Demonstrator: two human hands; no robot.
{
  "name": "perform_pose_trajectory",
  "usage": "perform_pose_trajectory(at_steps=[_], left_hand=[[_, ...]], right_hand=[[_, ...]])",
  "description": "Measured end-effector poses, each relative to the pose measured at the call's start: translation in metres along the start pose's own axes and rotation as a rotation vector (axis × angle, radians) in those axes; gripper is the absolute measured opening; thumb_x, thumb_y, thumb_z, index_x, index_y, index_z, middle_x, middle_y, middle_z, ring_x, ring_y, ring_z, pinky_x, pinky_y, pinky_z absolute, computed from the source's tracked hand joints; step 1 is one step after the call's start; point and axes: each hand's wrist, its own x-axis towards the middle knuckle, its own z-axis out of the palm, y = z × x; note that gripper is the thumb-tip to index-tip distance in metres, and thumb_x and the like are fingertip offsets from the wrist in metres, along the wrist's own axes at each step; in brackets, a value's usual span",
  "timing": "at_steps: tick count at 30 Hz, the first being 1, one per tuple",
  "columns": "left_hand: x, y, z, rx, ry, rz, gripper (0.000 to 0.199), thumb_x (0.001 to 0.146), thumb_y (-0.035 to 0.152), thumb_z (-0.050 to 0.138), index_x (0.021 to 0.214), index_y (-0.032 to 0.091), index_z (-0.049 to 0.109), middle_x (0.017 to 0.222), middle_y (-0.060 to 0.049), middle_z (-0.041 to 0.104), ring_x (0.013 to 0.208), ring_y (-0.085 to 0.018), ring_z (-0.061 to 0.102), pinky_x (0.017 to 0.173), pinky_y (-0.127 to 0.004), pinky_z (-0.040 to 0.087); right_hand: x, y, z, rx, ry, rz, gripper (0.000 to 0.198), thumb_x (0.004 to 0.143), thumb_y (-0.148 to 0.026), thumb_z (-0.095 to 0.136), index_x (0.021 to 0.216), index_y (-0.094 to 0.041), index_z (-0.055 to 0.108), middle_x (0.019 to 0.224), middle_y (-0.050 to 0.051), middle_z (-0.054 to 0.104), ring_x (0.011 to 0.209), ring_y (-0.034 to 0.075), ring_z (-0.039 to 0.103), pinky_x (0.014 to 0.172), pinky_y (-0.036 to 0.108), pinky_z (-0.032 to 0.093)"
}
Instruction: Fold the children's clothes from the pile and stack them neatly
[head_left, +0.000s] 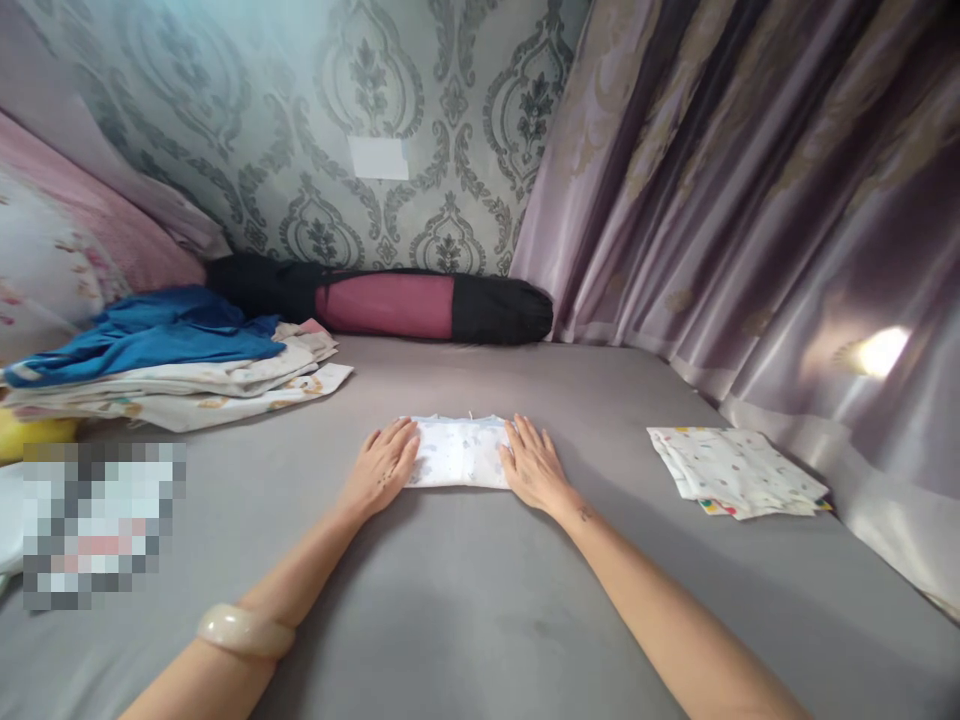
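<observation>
A white cloth with a faint grey-blue print (461, 455) lies folded into a flat rectangle on the grey sheet. Light blue shows along its far edge. My left hand (386, 465) rests flat on the cloth's left end, fingers stretched out. On the opposite end lies my right hand (534, 465), also flat, with its fingers a little spread. Neither hand grips the cloth; both press on it from above. What kind of garment or cloth it is, I cannot tell.
A stack of folded printed cloths (739, 472) lies at the right, near the curtain (675, 200). Blue clothing (172, 330) tops a pile of white printed cloths (225, 385) at the left. A long black and maroon bag (390, 305) lies against the patterned wall.
</observation>
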Motion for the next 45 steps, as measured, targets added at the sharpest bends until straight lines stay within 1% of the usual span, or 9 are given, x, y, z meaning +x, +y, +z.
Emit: perform_pose_trajectory(at_steps=[4, 9, 15, 20, 24, 27, 30, 36, 45], left_hand=[[0.001, -0.001, -0.001, -0.047, 0.022, -0.012, 0.052, 0.096, 0.044, 0.019, 0.133, 0.020, 0.048, 0.144, -0.008, 0.046, 0.136, -0.019, 0.036, 0.114, -0.044, 0.023], [0.001, -0.003, -0.002, -0.130, 0.132, 0.006, 0.049, 0.095, 0.044, 0.023, 0.124, 0.021, 0.055, 0.135, -0.009, 0.055, 0.129, -0.021, 0.046, 0.110, -0.043, 0.031], [0.000, -0.006, -0.002, -0.217, 0.175, -0.007, 0.045, 0.093, 0.044, 0.028, 0.118, 0.022, 0.058, 0.130, -0.008, 0.060, 0.124, -0.021, 0.051, 0.107, -0.042, 0.036], [0.002, -0.006, -0.004, -0.266, 0.187, -0.033, 0.045, 0.092, 0.044, 0.028, 0.114, 0.022, 0.060, 0.123, -0.008, 0.064, 0.118, -0.023, 0.055, 0.103, -0.042, 0.040], [0.002, -0.005, -0.008, -0.313, 0.202, -0.069, 0.045, 0.091, 0.045, 0.029, 0.110, 0.021, 0.063, 0.116, -0.008, 0.067, 0.110, -0.023, 0.060, 0.097, -0.039, 0.045], [0.002, -0.004, -0.010, -0.350, 0.238, -0.104, 0.045, 0.090, 0.044, 0.031, 0.109, 0.020, 0.064, 0.114, -0.007, 0.067, 0.108, -0.023, 0.061, 0.097, -0.037, 0.045], [0.002, -0.003, -0.011, -0.372, 0.263, -0.136, 0.043, 0.090, 0.042, 0.032, 0.107, 0.020, 0.065, 0.112, -0.007, 0.068, 0.107, -0.022, 0.061, 0.097, -0.037, 0.046], [0.002, -0.002, -0.013, -0.381, 0.261, -0.159, 0.042, 0.089, 0.041, 0.033, 0.106, 0.020, 0.065, 0.110, -0.007, 0.069, 0.105, -0.023, 0.062, 0.094, -0.037, 0.047], [0.002, -0.005, -0.011, -0.426, 0.269, -0.187, 0.041, 0.087, 0.041, 0.034, 0.104, 0.019, 0.065, 0.109, -0.007, 0.069, 0.105, -0.022, 0.061, 0.095, -0.036, 0.046]], right_hand=[[-0.001, -0.001, -0.004, -0.011, -0.005, -0.009, 0.060, 0.098, -0.040, 0.019, 0.148, -0.008, 0.028, 0.156, 0.014, 0.020, 0.144, 0.024, 0.015, 0.116, 0.046, 0.009], [-0.003, -0.016, -0.012, -0.018, 0.044, -0.044, 0.056, 0.098, -0.038, 0.021, 0.147, -0.012, 0.032, 0.156, 0.014, 0.020, 0.144, 0.025, 0.014, 0.116, 0.049, 0.003], [-0.001, -0.036, -0.008, 0.071, 0.000, -0.123, 0.056, 0.099, -0.040, 0.017, 0.148, -0.016, 0.031, 0.156, 0.012, 0.022, 0.144, 0.023, 0.015, 0.116, 0.047, 0.010], [-0.001, -0.035, -0.001, 0.069, 0.007, -0.122, 0.056, 0.100, -0.041, 0.017, 0.148, -0.017, 0.031, 0.156, 0.011, 0.023, 0.144, 0.022, 0.014, 0.116, 0.047, 0.011], [-0.001, -0.034, -0.003, 0.078, -0.018, -0.120, 0.056, 0.099, -0.041, 0.017, 0.147, -0.017, 0.031, 0.156, 0.011, 0.022, 0.145, 0.022, 0.013, 0.116, 0.048, 0.009], [0.001, -0.037, -0.007, 0.092, -0.051, -0.102, 0.055, 0.099, -0.040, 0.018, 0.146, -0.016, 0.034, 0.156, 0.012, 0.023, 0.144, 0.023, 0.015, 0.115, 0.049, 0.010], [0.005, -0.047, -0.010, 0.106, -0.021, -0.105, 0.055, 0.099, -0.039, 0.018, 0.145, -0.014, 0.035, 0.155, 0.014, 0.025, 0.144, 0.024, 0.017, 0.115, 0.050, 0.011], [0.010, -0.073, -0.003, 0.140, 0.040, -0.208, 0.055, 0.099, -0.039, 0.022, 0.144, -0.012, 0.036, 0.154, 0.014, 0.027, 0.143, 0.024, 0.019, 0.115, 0.048, 0.014], [0.011, -0.074, 0.010, 0.129, 0.082, -0.218, 0.051, 0.098, -0.035, 0.026, 0.142, -0.013, 0.039, 0.150, 0.013, 0.035, 0.141, 0.023, 0.024, 0.115, 0.047, 0.014]])
